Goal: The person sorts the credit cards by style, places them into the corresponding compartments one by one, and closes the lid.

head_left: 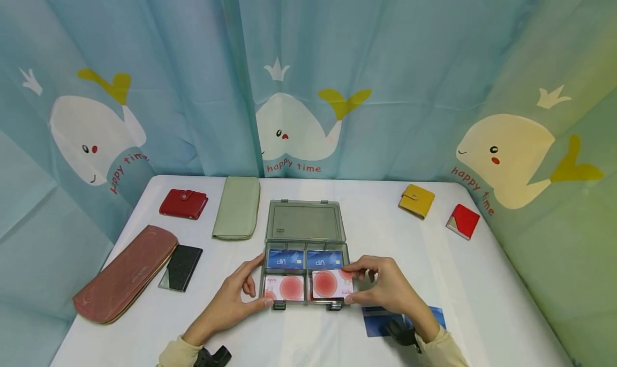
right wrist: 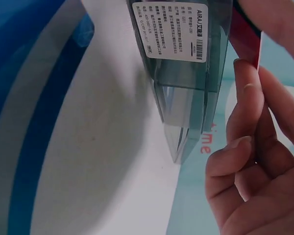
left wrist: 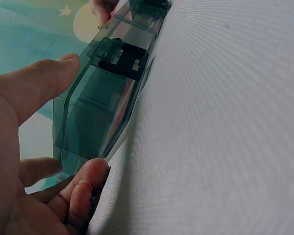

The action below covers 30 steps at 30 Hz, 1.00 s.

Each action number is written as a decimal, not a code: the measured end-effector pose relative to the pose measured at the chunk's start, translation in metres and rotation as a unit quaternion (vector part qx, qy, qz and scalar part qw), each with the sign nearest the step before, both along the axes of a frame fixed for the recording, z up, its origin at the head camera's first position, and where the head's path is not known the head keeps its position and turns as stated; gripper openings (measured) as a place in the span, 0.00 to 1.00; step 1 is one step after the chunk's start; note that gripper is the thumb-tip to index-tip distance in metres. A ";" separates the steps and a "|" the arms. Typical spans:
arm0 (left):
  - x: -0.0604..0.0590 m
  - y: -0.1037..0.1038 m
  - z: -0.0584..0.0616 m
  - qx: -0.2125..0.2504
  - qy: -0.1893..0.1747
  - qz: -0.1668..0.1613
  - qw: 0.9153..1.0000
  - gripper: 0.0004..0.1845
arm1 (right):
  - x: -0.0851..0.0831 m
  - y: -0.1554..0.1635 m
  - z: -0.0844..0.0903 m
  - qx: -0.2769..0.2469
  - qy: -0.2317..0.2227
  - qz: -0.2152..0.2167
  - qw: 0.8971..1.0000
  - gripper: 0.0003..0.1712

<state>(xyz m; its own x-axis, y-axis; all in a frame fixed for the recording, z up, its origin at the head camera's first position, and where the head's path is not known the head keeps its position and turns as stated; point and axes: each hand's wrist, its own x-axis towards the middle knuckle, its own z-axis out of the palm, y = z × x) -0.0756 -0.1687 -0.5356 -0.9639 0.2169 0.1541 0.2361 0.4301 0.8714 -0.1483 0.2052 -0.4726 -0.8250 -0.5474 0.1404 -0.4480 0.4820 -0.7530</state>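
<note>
Case: the grey-green plastic case sits on the white-covered bench in front of the person, with its lid folded back to the far side.
Compartments: a first blue card is in the far left one, a second blue card in the far right one; a flat pink card lies in the near left one.
Held card: the held card, also pink, is over the near right compartment; its right edge reaches past the side wall — so it seems not seated.
Right hand: the right hand is clamped on the held card, thumb at the near corner, a finger at the far edge.
Left hand: the left hand is clamped about the left side of the case, thumb at the front corner.
Beside: a blue striped piece lies on the bench, partly under the right wrist.
Step in hand: probably the fitting of the held card into its compartment — lifting it out is also possible.
Next move: for fitting, it calls for a small shift to the left, edges aligned with the walls, then lowering and release, the case held steady.
</note>
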 end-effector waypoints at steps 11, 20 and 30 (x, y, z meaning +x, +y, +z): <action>0.000 0.000 0.001 -0.001 -0.031 0.004 0.999 0.51 | -0.003 -0.010 0.002 0.042 -0.051 0.017 0.998 0.29; 0.000 0.000 0.001 -0.002 -0.030 0.005 1.000 0.50 | -0.004 -0.009 0.001 0.041 -0.048 0.046 0.997 0.31; 0.000 -0.001 0.001 -0.004 -0.026 0.008 1.000 0.50 | -0.003 -0.009 0.000 0.036 -0.014 0.065 0.997 0.34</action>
